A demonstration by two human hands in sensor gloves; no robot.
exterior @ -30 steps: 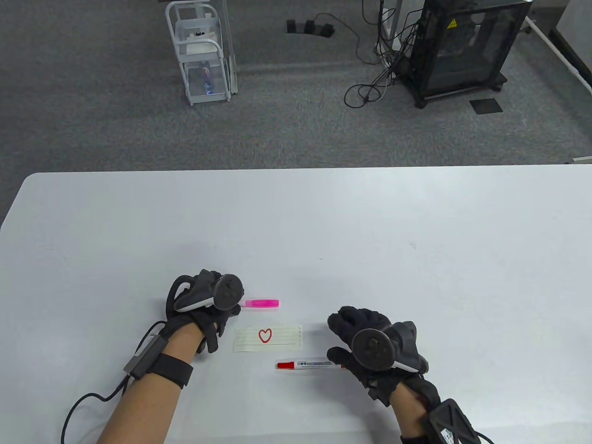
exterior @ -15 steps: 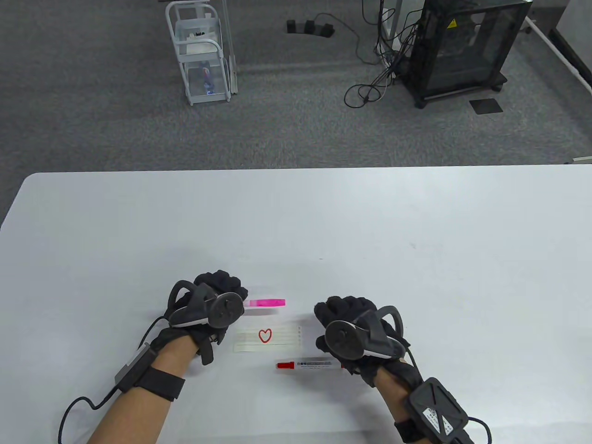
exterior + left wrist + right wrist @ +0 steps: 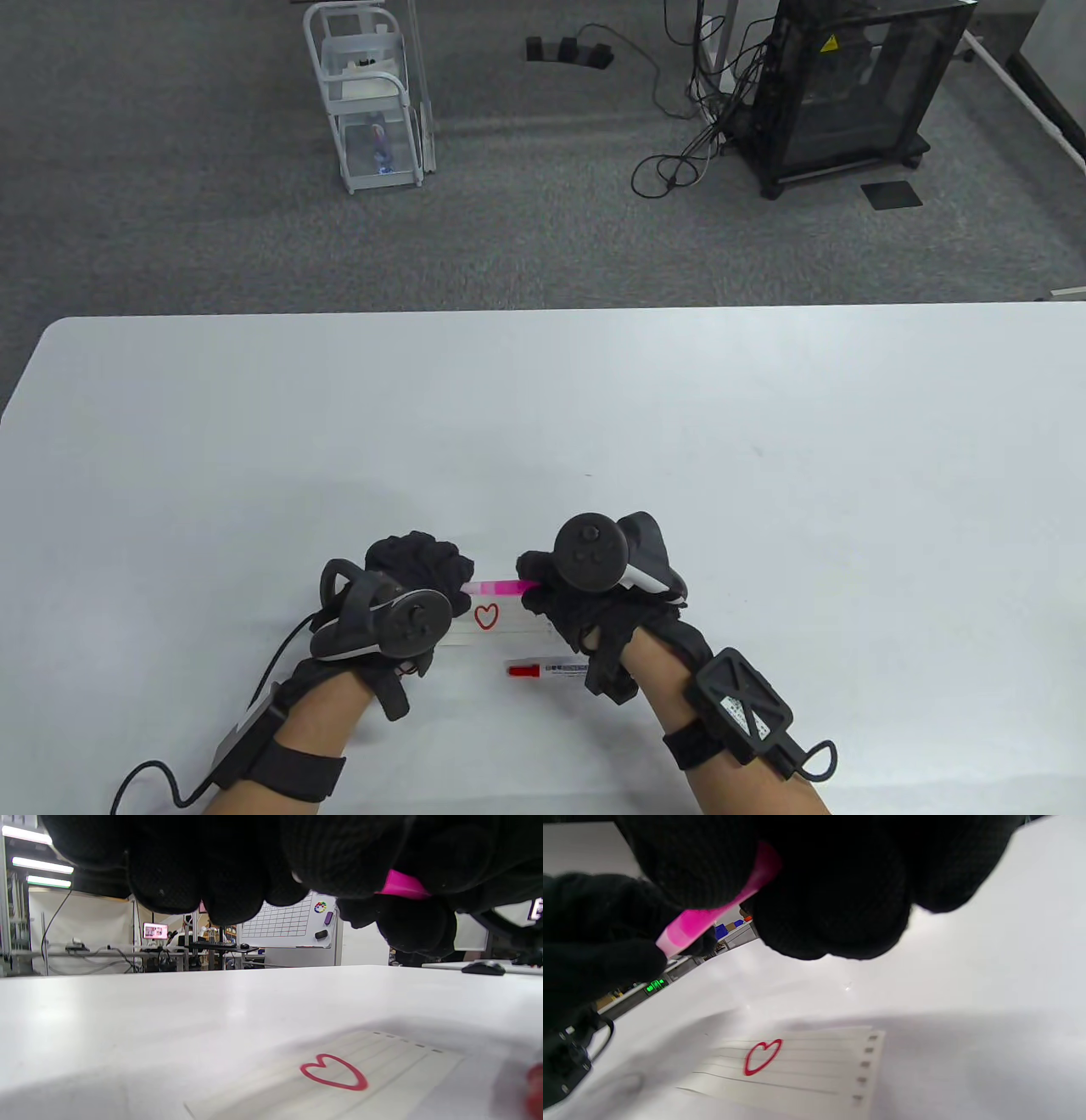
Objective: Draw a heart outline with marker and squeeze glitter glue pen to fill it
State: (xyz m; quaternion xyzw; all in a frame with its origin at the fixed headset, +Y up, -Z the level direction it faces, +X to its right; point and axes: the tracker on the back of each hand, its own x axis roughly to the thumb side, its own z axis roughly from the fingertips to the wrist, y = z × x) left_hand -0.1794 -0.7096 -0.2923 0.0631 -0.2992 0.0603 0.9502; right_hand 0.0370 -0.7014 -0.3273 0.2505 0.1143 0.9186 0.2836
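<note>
Left hand (image 3: pixel 416 577): my fingers (image 3: pixel 178 878) curled round one end of the glue pen (image 3: pixel 501 587), gripping it.

Right hand (image 3: pixel 585 594): my fingers (image 3: pixel 831 899) curled round the pen's other end, gripping it; the pink barrel spans the gap between my two hands.

Glue pen: held level above the table (image 3: pixel 764 424), over the far edge of the paper (image 3: pixel 509 630).

Paper: lined slip, flat on the table between my wrists, a red heart (image 3: pixel 485 616) outline drawn on it, unfilled.

Marker (image 3: pixel 547 671): red cap on, lying on the table just nearer me than the paper, its right end hidden under my right hand.
</note>
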